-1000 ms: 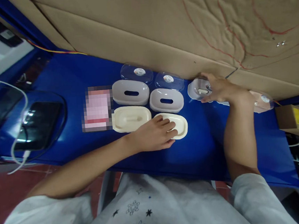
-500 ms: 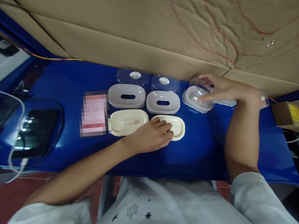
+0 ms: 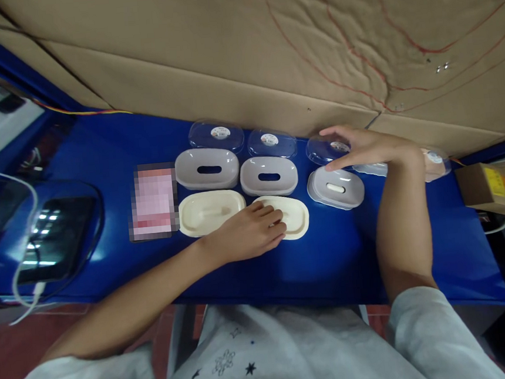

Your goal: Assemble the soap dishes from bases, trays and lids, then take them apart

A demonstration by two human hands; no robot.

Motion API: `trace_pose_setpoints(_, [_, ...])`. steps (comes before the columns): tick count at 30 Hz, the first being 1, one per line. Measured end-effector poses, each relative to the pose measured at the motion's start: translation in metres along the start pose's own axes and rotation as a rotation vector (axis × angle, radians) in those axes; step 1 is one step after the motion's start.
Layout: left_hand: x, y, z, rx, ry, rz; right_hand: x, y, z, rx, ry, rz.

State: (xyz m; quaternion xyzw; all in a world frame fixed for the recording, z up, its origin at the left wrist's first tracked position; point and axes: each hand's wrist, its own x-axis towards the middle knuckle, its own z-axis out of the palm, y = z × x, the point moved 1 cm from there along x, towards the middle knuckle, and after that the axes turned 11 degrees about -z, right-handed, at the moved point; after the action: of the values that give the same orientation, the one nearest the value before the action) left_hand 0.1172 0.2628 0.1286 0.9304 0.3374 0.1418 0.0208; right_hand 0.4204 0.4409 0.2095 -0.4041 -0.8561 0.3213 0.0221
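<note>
You're spanning a clear lid (image 3: 317,149) with your right hand (image 3: 369,144), resting your left hand (image 3: 256,229) on a cream tray (image 3: 296,212).
Lid's lying near the cardboard wall (image 3: 206,64), just behind a grey dish (image 3: 352,191) with white showing through its slot. Your right thumb and fingers are bracketing it; can't tell if they're gripping. Your left fingers are curling over the tray, grip also unclear. Everything's sitting on the blue bench (image 3: 326,274).

Single head-worn view: faces forward and down from above the wearer's shirt (image 3: 267,353), near the counter (image 3: 330,265), brown panel (image 3: 169,43) beyond.
</note>
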Motion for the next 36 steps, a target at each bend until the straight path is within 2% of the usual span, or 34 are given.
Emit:
trace_pose_setpoints(5, [0.000, -0.002, -0.003, -0.008, 0.018, -0.005, 0.020, 0.002, 0.016, -0.057, -0.080, 0.093])
trace_pose_setpoints(9, [0.000, -0.003, -0.004, 0.016, 0.000, -0.006, 0.023, 0.001, 0.020, -0.029, -0.054, 0.079])
trace_pose_setpoints(14, [0.000, -0.003, -0.002, 0.010, -0.011, -0.005, 0.022, 0.007, 0.016, -0.013, -0.061, -0.012])
trace_pose_setpoints(19, [0.000, -0.003, -0.002, 0.005, -0.013, 0.001, 0.026, 0.014, 0.018, -0.109, 0.021, -0.020])
trace_pose_setpoints(23, [0.001, -0.002, -0.004, -0.004, -0.010, 0.000, 0.029, 0.008, 0.018, -0.161, 0.050, -0.010])
trace_pose_setpoints(29, [0.001, -0.003, -0.005, -0.001, -0.015, 0.010, 0.004, -0.012, 0.016, -0.087, -0.087, 0.107])
trace_pose_setpoints(32, [0.001, -0.003, -0.005, -0.009, -0.022, 0.001, -0.019, -0.023, 0.033, -0.130, -0.119, 0.125])
trace_pose_setpoints(36, [0.000, 0.000, -0.004, 0.021, -0.018, -0.015, -0.048, -0.037, 0.060, -0.229, -0.067, 0.108])
